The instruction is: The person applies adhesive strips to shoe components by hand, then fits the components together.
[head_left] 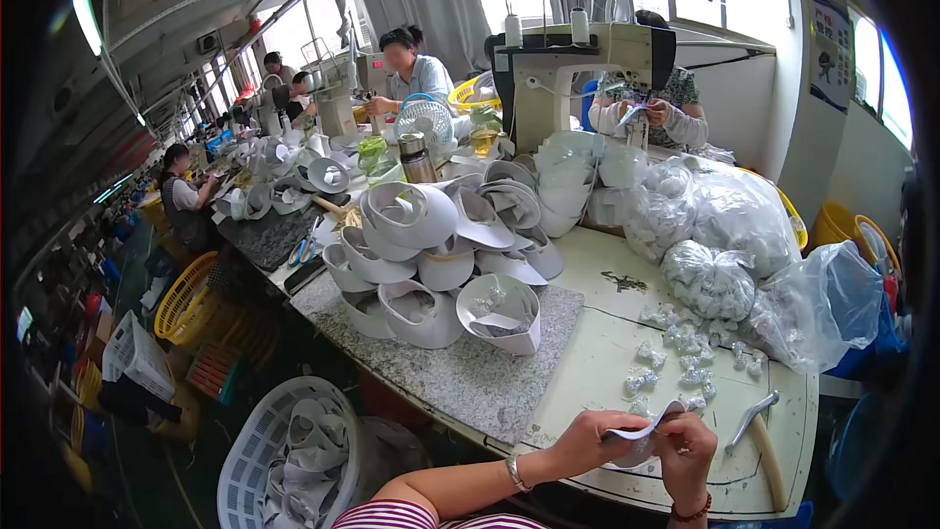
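Note:
Over the near right part of the table, both my hands hold a white visor (pixel 643 429), seen nearly edge-on. My left hand (pixel 585 443) grips its left side, with the fingers partly behind it. At the right side my right hand (pixel 688 453) pinches with bent fingers; whether a small piece is also in that pinch is hidden. Just beyond the hands lie several small glittery bows (pixel 693 372). A hammer-like tool (pixel 759 436) with a pale wooden handle rests to the right of my right hand.
White visors (pixel 431 274) are piled on a grey speckled board (pixel 480 387) at left. Clear bags (pixel 710 279) of small pieces stand at back right. A white basket (pixel 250 451) of visors is below left. A sewing machine (pixel 534 88) and co-workers are beyond.

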Tool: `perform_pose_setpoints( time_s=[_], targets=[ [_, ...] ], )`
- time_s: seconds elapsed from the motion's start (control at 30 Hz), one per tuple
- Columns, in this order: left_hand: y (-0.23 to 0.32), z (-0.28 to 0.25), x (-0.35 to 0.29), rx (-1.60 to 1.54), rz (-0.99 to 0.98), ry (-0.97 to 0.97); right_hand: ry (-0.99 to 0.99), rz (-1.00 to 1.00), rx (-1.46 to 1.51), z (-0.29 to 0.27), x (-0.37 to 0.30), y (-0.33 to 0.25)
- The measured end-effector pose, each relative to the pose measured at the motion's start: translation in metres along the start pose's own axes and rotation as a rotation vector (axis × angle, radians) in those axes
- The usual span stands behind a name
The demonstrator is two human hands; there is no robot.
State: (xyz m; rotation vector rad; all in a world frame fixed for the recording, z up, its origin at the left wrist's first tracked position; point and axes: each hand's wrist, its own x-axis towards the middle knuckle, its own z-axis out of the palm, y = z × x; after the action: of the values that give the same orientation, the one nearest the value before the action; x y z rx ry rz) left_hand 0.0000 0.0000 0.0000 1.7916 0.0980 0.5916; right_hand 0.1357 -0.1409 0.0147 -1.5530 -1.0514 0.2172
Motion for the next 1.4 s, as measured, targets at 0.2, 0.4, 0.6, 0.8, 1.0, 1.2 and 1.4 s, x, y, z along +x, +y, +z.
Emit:
perform_pose_setpoints(
  time_s=[0.2, 0.4, 0.6, 0.8, 1.0, 1.2, 1.4],
  targets=[
    [0.005, -0.001, -0.004, 0.091, 0.059, 0.016, -0.004, 0.002, 0.077, 0.006, -0.002, -0.011],
    [0.000, 0.006, -0.004, 0.078, 0.087, 0.067, 0.063, -0.234, -0.150, 0.012, -0.005, -0.029],
    [0.005, 0.003, -0.005, 0.111, 0.117, 0.051, 0.053, -0.243, -0.138, 0.009, -0.011, -0.021],
    [0.014, -0.003, 0.000, 0.124, 0.076, -0.034, 0.173, -0.271, -0.186, 0.009, -0.004, -0.036],
    [0.010, -0.001, 0.000, 0.167, 0.131, -0.021, 0.062, -0.394, -0.322, 0.001, -0.004, -0.019],
    [0.014, -0.004, 0.001, 0.136, 0.122, -0.038, -0.017, -0.150, -0.087, 0.004, -0.006, -0.021],
    [0.014, 0.003, -0.003, 0.179, 0.204, 0.033, 0.034, -0.426, -0.343, 0.003, -0.009, -0.025]
  ],
)
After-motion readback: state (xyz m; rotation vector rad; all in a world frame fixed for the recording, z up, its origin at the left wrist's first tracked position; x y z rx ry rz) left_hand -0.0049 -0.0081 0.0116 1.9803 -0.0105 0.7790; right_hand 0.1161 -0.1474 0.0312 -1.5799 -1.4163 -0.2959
